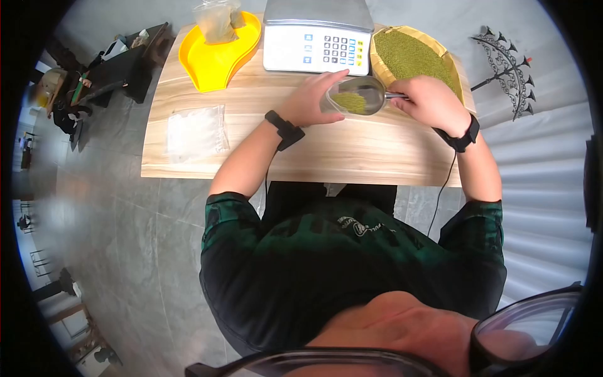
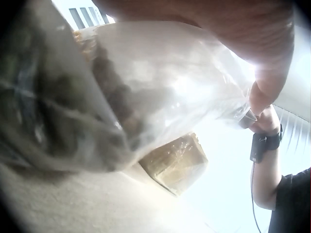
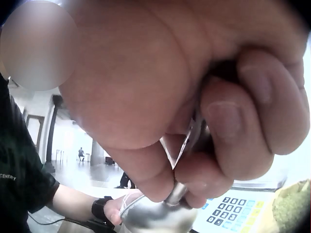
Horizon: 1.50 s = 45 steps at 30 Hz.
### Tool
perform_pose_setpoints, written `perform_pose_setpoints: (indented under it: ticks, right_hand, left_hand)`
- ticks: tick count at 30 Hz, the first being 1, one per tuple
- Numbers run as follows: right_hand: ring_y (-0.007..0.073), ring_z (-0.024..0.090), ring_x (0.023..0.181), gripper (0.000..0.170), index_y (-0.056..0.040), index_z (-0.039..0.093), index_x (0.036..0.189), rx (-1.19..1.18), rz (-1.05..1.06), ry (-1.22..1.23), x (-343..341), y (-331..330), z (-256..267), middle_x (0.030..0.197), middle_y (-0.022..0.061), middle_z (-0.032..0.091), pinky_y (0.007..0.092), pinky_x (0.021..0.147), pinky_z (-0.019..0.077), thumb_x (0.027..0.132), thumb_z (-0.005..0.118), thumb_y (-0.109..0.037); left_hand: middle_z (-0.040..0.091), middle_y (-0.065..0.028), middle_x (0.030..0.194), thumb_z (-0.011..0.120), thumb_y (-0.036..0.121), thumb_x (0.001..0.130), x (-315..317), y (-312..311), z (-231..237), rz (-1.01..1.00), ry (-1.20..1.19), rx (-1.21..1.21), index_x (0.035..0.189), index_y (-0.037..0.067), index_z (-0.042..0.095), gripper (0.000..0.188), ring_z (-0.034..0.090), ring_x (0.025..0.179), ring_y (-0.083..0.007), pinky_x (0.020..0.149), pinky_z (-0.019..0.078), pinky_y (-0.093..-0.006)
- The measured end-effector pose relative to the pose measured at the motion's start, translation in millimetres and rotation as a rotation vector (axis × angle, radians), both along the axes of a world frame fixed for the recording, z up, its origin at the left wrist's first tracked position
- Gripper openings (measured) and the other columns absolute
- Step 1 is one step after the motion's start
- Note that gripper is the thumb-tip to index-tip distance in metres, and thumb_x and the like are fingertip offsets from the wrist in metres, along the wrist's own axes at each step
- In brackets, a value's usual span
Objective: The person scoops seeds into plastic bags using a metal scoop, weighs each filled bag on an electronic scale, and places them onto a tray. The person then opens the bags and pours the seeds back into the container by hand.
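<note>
Eyeglasses are occupying the foreground, nearest the head camera. From left to right across the wooden table, flat clear plastic is lying toward the near left corner, probably set aside within easy reach. At the far left corner, a yellow tray is supporting a filled plastic bag, its raised rim presumably guarding against spills. Along the middle of the far edge, a scale is facing the wearer, evidently for reading its keys.

Just in front of the scale, the left hand is grasping a clear bag between thumb and fingers, apparently spreading its mouth to receive the metal scoop. Pointing left, the scoop is meeting this mouth above the table; green grains are showing at its front, though whether any are lying inside the bag is unclear. The right hand is clenching the scoop's handle, fingers curling around it, likely for control of tilt. Toward the far right corner, a paper sack is holding more grains just beside that hand, presumably shortening the reach.
</note>
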State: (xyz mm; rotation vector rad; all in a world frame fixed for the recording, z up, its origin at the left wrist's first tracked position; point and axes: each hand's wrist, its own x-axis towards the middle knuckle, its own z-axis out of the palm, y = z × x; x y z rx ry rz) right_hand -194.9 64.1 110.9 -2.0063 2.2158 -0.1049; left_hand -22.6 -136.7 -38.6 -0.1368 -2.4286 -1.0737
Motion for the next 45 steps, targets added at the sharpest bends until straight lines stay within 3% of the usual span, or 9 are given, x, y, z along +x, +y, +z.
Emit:
perform_pose_setpoints:
  ticks: [8,14,17,21,30,33,39,42,45]
  right_hand:
    - [0.0378,0.064,0.079,0.021,-0.0036,0.069,0.1,-0.027,0.033,0.002,-3.5,16.5,6.8,0.085,0.0189,0.068,0.0447,0.069,0.0496,0.087,0.064,-0.02]
    - [0.0225,0.06,0.074,0.023,0.0025,0.067,0.104,-0.156,-0.356,-0.236,-88.7,99.4,7.2,0.082,0.0148,0.066,0.0339,0.069,0.0477,0.09,0.063,-0.015]
    - [0.0264,0.064,0.077,0.026,0.0025,0.068,0.103,0.021,-0.59,-0.035,-123.7,124.8,6.9,0.086,0.0173,0.068,0.036,0.072,0.0492,0.089,0.063,-0.018]
    - [0.0371,0.066,0.089,0.032,0.0012,0.069,0.104,0.03,-0.605,0.037,-167.6,130.7,-42.0,0.093,0.0228,0.069,0.0418,0.08,0.0505,0.088,0.063,-0.025]
    - [0.0369,0.066,0.088,0.032,0.0034,0.067,0.109,-0.019,-0.568,-0.034,-160.8,61.6,-95.8,0.095,0.0242,0.069,0.0407,0.081,0.0489,0.094,0.059,-0.025]
    - [0.0333,0.066,0.084,0.031,0.0036,0.067,0.108,-0.03,-0.588,-0.03,-154.0,75.0,-89.5,0.092,0.0229,0.069,0.0388,0.078,0.0489,0.095,0.059,-0.023]
    - [0.024,0.063,0.073,0.027,0.0047,0.067,0.106,-0.239,-0.689,-0.107,-132.7,126.8,-91.5,0.082,0.0181,0.069,0.035,0.07,0.0483,0.094,0.062,-0.019]
    - [0.0327,0.067,0.08,0.031,0.0039,0.066,0.108,-0.435,-0.745,-0.158,-105.1,137.4,-102.1,0.087,0.0221,0.069,0.0384,0.073,0.05,0.093,0.062,-0.023]
    - [0.0238,0.064,0.076,0.031,0.0049,0.065,0.112,-0.494,-0.818,-0.236,-93.6,144.7,-115.9,0.086,0.0179,0.068,0.0336,0.07,0.0494,0.093,0.063,-0.02]
  left_hand:
    - [0.055,-0.0145,0.134,0.079,0.022,0.071,-1.0,-4.7,-7.9,0.007,0.036,0.021,0.147,0.005,0.038,0.087,0.052,0.123,-0.0298,0.108,0.0373,-0.0391]
    - [0.058,-0.0136,0.128,0.079,0.022,0.071,0.1,-4.8,-2.3,0.015,0.013,0.088,0.147,0.007,0.037,0.088,0.054,0.119,-0.0278,0.107,0.0379,-0.039]
    - [0.06,-0.0126,0.126,0.078,0.029,0.071,-2.2,-5.4,-5.5,0.064,0.059,0.056,0.145,0.009,0.04,0.085,0.055,0.116,-0.0298,0.103,0.04,-0.041]
    - [0.06,-0.0126,0.125,0.078,0.029,0.071,-2.8,-4.8,-5.8,0.057,0.042,0.088,0.145,0.009,0.04,0.085,0.055,0.117,-0.0301,0.103,0.0407,-0.041]
    - [0.057,-0.0139,0.13,0.079,0.022,0.071,-1.3,-5.5,-6.1,0.065,-0.023,0.145,0.149,0.008,0.035,0.091,0.054,0.12,-0.0265,0.108,0.0373,-0.0381]
    - [0.054,-0.0188,0.135,0.08,0.03,0.072,-1.8,-6.5,-6.1,0.045,-0.036,0.217,0.148,0.011,0.036,0.09,0.05,0.127,-0.0327,0.107,0.0391,-0.0405]
    - [0.058,-0.0141,0.13,0.08,0.02,0.071,-2.6,-3.8,-5.4,0.026,-0.057,0.277,0.15,0.008,0.031,0.094,0.053,0.12,-0.0253,0.108,0.0365,-0.0372]
    - [0.051,-0.0171,0.139,0.081,0.025,0.072,-1.8,-4.7,-2.4,0.006,-0.087,0.242,0.149,0.008,0.032,0.092,0.049,0.129,-0.0295,0.109,0.0371,-0.0393]
    - [0.053,-0.0169,0.137,0.081,0.026,0.072,-1.3,-4.5,-3.8,0.03,-0.07,0.214,0.149,0.009,0.033,0.091,0.05,0.128,-0.0301,0.109,0.0377,-0.0394]
